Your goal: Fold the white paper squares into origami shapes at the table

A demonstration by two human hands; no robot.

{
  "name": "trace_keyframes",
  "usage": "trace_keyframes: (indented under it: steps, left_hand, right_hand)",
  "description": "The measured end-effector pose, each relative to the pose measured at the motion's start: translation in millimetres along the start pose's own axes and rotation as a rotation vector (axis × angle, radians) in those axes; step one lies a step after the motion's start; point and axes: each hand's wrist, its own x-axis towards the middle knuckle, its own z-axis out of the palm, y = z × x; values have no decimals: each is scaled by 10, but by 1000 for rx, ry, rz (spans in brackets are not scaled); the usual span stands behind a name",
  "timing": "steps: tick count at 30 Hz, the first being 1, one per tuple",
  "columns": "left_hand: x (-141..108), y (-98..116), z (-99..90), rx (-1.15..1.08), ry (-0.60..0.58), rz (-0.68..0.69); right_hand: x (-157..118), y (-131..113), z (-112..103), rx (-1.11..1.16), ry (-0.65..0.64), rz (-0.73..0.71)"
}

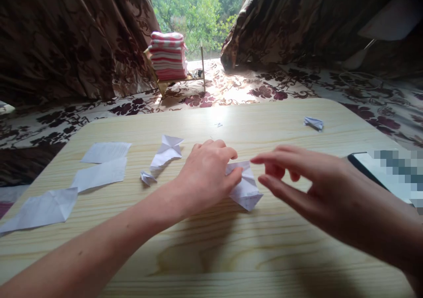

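Observation:
A creased, partly folded white paper (246, 187) is on the wooden table in front of me. My left hand (211, 170) is closed on its left side, with the thumb over the paper and the other fingers curled, partly hiding it. Just right of the paper, my right hand (294, 174) has its thumb and index finger apart with nothing between them. The index fingertip comes close to the paper's upper edge; whether it touches, I cannot tell. Left of my left hand lie another creased paper (168, 152) and a small folded paper piece (147, 178).
Several flat paper sheets (99, 174) lie along the left of the light wooden table (198, 254). A folded paper piece (313, 123) rests far right, near a phone-like device (366, 168). Behind, striped folded cloths (168, 56) are stacked on a small stand before the window.

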Motion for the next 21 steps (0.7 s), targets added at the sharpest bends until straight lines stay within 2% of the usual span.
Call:
trace_keyframes:
  steps: [2, 4, 8, 13, 21]
  left_hand:
    - [34, 15, 12, -55, -20, -27]
    - [46, 28, 13, -105, -29, -60]
    - [62, 16, 4, -162, -49, -88]
    - [90, 0, -17, -196, -77, -79]
    - [178, 25, -62, -255, -226, -167]
  right_hand:
    - [-115, -139, 7, -114, -40, -141]
    - [-205, -222, 63, -214, -69, -189]
    - [-273, -215, 193, -331, -107, -159]
    - [-275, -161, 237, -367, -127, -139]
    - [-246, -158, 264, -409, -153, -94]
